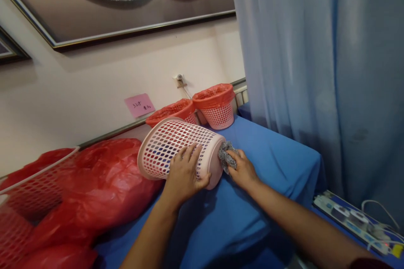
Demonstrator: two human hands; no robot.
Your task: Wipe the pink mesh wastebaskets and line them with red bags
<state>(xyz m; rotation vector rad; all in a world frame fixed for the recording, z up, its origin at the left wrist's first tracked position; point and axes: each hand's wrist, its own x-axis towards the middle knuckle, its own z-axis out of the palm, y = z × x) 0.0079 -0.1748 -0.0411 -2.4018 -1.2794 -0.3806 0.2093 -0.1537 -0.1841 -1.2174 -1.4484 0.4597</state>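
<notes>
A pale pink plastic wastebasket (172, 143) with a perforated wall is tipped on its side above the blue-covered surface, its mouth to the left. My left hand (185, 172) grips it near the base, fingers spread over the holes and thumb by the bottom rim. In my right hand (243, 171) is a bunched, mottled grey cloth (227, 156), pressed against the basket's base. The fingers wrap around the cloth, and part of it is hidden by them.
Two pink baskets with red liners, a right one (218, 113) and a left one (172, 111), stand by the wall. Red plastic bags (110, 180) lie left. A blue curtain (290, 71) hangs right, above a power strip (350, 218) with cables.
</notes>
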